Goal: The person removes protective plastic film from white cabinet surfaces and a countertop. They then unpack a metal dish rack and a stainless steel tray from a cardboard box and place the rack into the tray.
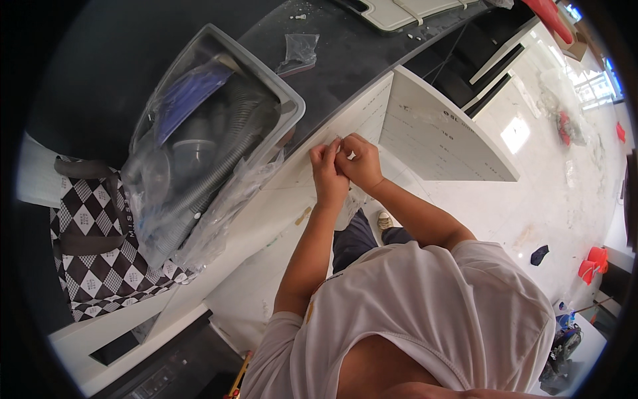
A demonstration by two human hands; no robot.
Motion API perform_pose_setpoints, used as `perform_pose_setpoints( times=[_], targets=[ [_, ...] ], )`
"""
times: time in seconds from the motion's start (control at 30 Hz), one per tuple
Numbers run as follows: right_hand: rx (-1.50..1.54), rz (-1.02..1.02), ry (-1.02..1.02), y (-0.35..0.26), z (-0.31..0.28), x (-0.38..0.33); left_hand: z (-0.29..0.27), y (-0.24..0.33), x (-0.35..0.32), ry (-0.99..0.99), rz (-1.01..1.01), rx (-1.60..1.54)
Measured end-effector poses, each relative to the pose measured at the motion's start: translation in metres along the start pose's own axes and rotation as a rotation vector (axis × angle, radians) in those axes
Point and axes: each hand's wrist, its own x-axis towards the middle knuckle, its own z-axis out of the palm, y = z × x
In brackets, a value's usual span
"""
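Toward twelve o'clock from centre, the bare left hand (327, 173) and bare right hand (361, 163) meet, fingertips pinching a tiny silvery metal-looking piece (339, 137). Mostly hidden, it is probably light, stiff, easily dropped; best pinched by its edges.

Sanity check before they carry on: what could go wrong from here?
1. The tiny piece at the fingertips of the left hand and right hand could slip and be lost on the floor.
2. Loose clear plastic trails from the grey bin near the left forearm; it might snag.
3. The white panel juts out by the right hand and could get bumped.
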Motion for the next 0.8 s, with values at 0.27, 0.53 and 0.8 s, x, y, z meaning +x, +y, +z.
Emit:
perform_pose_setpoints(
  times=[0.27, 0.53, 0.8],
  targets=[
    [-0.173, -0.135, 0.044, -0.003, -0.014, 0.022, -0.006, 0.000, 0.001, 0.023, -0.147, -0.158],
    [-0.690, -0.375, -0.181, -0.013, -0.018, 0.054, -0.003, 0.000, 0.000, 0.060, -0.382, -0.339],
    [-0.643, -0.468, -0.073, -0.012, -0.017, 0.048, 0.005, 0.004, 0.001, 0.129, -0.253, -0.244]
  ],
)
